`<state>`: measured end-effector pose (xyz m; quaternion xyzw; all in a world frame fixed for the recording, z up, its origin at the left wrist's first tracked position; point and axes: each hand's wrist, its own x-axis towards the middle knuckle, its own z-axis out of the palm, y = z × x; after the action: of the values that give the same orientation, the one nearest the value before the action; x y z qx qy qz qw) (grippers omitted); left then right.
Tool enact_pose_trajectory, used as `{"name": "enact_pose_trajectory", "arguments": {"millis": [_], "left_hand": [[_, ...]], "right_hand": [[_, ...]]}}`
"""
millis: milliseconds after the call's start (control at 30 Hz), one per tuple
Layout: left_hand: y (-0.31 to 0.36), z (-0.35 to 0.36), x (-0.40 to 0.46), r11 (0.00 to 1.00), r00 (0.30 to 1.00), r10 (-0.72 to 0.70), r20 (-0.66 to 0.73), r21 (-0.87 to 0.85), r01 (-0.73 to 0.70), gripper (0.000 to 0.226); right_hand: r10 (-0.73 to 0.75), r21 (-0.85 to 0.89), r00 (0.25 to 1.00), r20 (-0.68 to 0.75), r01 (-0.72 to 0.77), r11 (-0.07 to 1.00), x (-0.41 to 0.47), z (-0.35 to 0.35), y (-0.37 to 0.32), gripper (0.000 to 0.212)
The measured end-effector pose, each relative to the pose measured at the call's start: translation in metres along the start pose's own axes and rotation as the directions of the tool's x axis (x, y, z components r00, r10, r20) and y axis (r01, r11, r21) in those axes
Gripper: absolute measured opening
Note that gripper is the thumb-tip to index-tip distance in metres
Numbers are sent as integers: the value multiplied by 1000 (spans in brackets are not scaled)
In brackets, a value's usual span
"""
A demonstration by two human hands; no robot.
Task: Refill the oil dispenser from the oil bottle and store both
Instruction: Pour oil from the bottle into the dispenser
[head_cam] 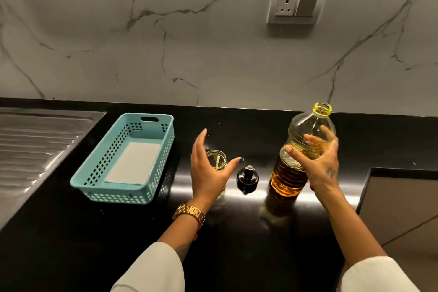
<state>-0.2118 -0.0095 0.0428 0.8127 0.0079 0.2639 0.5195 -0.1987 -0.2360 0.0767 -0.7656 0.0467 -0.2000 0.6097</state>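
Observation:
A clear plastic oil bottle (290,173) stands uncapped on the black counter, roughly half full of amber oil. My right hand (317,161) grips its upper body. A small glass oil dispenser (216,160) stands open-mouthed to the left, with a little yellow oil inside. My left hand (208,168) hovers spread in front of it, fingers apart, holding nothing. The dispenser's black pump lid (247,178) lies on the counter between dispenser and bottle.
A teal perforated basket (94,173) with a white liner sits left of the dispenser. A steel sink drainboard (35,140) is at far left. A marble wall with a socket (296,6) rises behind. The counter steps down at right (403,208).

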Motion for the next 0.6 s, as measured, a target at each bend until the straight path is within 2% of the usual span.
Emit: {"name": "enact_pose_trajectory", "arguments": {"millis": [133,267,433,500,600], "left_hand": [[-27,1,-12,986,984,-167,64,17,167,105],[-52,3,-20,948,938,-315,146,8,318,105],[-63,3,-23,944,929,-329,168,64,323,62],[-64,3,-21,947,933,-322,161,54,317,57],[-63,1,-17,947,934,-322,154,44,319,57]], "right_hand": [[-10,-9,999,-40,10,1000,0,2,1,95],[-8,-3,997,-83,8,1000,1,6,0,84],[-11,70,995,-99,18,997,4,10,-3,70],[-36,72,996,-84,42,996,4,12,-6,69],[-133,-13,990,-51,132,991,5,15,-15,70]]}}
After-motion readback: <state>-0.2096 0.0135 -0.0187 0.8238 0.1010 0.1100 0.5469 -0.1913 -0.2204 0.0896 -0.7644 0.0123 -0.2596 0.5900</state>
